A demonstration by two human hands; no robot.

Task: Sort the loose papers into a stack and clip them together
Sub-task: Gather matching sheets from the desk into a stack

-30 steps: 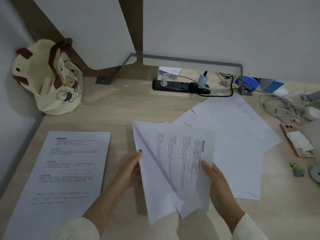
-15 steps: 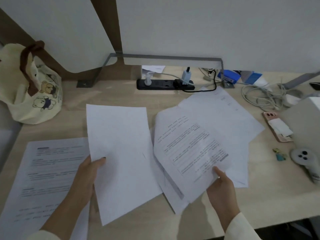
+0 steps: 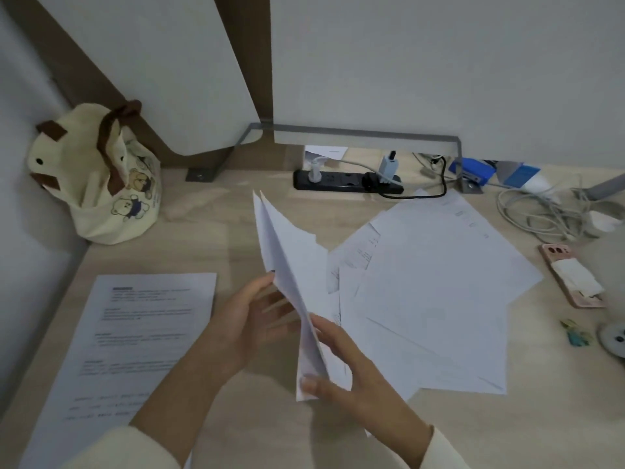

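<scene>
A few white sheets (image 3: 287, 265) stand upright and edge-on above the desk's middle. My right hand (image 3: 348, 374) pinches their lower edge, thumb on the near side and fingers behind. My left hand (image 3: 243, 319) lies against their left face with straight, spread fingers. A printed sheet (image 3: 135, 333) lies flat on the left of the desk. Several loose white papers (image 3: 439, 282) lie fanned over each other on the right. Small green and yellow clips (image 3: 575, 335) sit near the right edge.
A cream bear tote bag (image 3: 101, 184) stands at the back left. A black power strip (image 3: 348, 182) with plugs lies at the back, tangled cables (image 3: 541, 211) to its right. A pink phone (image 3: 571, 275) and a round white device (image 3: 614, 338) lie at the right.
Half a second ago each hand held its own sheets, spread apart and facing me. Now the sheets are together, upright and edge-on, between both hands.
</scene>
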